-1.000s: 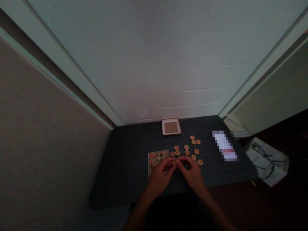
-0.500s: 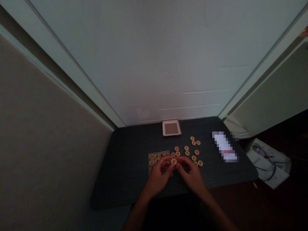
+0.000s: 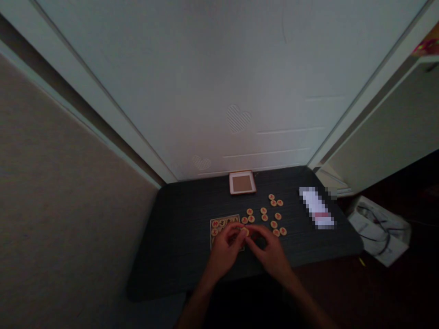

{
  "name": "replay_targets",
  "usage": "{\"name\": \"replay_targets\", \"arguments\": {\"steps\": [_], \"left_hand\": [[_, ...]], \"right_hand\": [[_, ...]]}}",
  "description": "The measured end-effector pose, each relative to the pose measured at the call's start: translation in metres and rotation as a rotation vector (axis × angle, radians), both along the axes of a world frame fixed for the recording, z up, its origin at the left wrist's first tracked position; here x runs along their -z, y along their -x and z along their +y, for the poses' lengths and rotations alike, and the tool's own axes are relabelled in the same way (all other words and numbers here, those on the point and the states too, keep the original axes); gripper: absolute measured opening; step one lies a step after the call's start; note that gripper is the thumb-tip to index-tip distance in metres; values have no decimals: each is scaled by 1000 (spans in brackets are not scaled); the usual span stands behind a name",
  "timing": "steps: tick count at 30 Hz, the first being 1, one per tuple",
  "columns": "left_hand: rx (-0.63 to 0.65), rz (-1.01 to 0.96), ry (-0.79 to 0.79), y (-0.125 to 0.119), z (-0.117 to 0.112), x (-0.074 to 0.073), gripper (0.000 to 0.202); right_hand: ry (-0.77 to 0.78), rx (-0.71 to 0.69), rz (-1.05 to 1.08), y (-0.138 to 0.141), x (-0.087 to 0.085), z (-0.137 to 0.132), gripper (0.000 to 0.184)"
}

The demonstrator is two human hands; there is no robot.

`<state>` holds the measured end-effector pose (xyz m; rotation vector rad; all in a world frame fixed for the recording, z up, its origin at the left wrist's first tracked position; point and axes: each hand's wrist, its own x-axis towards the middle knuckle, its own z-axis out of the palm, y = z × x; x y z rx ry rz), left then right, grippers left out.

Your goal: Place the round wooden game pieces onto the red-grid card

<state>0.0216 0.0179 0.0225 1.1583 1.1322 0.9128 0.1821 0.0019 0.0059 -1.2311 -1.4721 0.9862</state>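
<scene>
Both my hands meet over the near middle of a dark table point(image 3: 178, 237). My left hand point(image 3: 224, 253) has its fingers curled over a small square tray point(image 3: 216, 224) filled with round wooden game pieces, and pinches one piece point(image 3: 244, 232) at its right edge. My right hand point(image 3: 270, 253) is curled beside it, fingertips touching the same spot; what it holds is hidden. Several loose round pieces point(image 3: 270, 214) with red marks lie on the table just beyond my right hand.
A square box lid point(image 3: 242, 183) lies at the table's far edge against a pale door. A blurred white object point(image 3: 317, 208) rests at the table's right. A white bag with cables point(image 3: 379, 230) sits on the floor to the right.
Both hands have shifted slightly left toward the tray. The piece that showed face up between my fingertips half a second ago is now mostly covered.
</scene>
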Motion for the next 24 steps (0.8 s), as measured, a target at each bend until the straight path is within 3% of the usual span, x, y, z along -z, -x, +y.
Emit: {"name": "replay_targets", "arguments": {"steps": [7,24], "left_hand": [[-4,48,-61,0,0,-4,24],[61,34,-56,6,-3,0,30]], "right_hand": [[-26,19,-38,3,-1,0,28],[106,10,117,1,3,4,29]]}}
